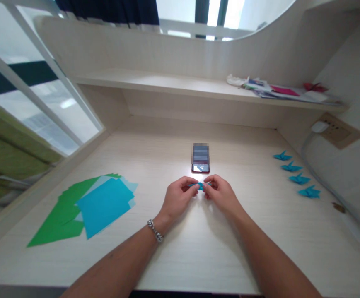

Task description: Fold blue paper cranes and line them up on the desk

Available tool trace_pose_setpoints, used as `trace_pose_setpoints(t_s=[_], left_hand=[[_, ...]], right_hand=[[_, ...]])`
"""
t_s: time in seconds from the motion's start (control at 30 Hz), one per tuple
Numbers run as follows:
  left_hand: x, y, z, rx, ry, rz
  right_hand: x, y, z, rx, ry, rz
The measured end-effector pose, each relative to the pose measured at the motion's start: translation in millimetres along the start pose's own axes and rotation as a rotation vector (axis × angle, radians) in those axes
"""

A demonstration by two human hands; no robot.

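Between my two hands, near the middle of the desk, is a small folded blue paper piece [201,186], mostly covered by fingers. My left hand [179,194] pinches its left side with thumb and fingertips. From the other side, my right hand [220,191] pinches its right end. Just beyond the fingertips lies a phone [201,168] with a lit, partly blurred screen. Several blue origami cranes [299,179] stand in a slanting row at the right side of the desk.
Blue paper sheets [105,205] overlap green paper sheets [58,219] on the left. A shelf [167,85] at the back carries papers [285,91] at its right. A white cable [316,174] runs from a wall socket [338,130] along the right edge.
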State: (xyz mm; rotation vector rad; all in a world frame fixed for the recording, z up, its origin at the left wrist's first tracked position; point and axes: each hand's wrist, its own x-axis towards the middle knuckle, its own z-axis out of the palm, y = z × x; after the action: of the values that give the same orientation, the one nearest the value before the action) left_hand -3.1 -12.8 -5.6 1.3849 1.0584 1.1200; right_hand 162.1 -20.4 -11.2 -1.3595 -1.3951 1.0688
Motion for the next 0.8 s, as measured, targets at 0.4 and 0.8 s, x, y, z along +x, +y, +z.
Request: trace_pose_setpoints(t_s=[0.4, 0.8], left_hand=[[-1.8, 6.8, -0.8, 0.056, -0.188, -0.108], [-2.1, 1.2, -0.3, 0.081, -0.273, -0.134]], right_hand=[[-0.7, -0.9, -5.5, -0.027, -0.217, 0.003], [1.5, 4.9, -5.2, 0.09, -0.317, 0.098]])
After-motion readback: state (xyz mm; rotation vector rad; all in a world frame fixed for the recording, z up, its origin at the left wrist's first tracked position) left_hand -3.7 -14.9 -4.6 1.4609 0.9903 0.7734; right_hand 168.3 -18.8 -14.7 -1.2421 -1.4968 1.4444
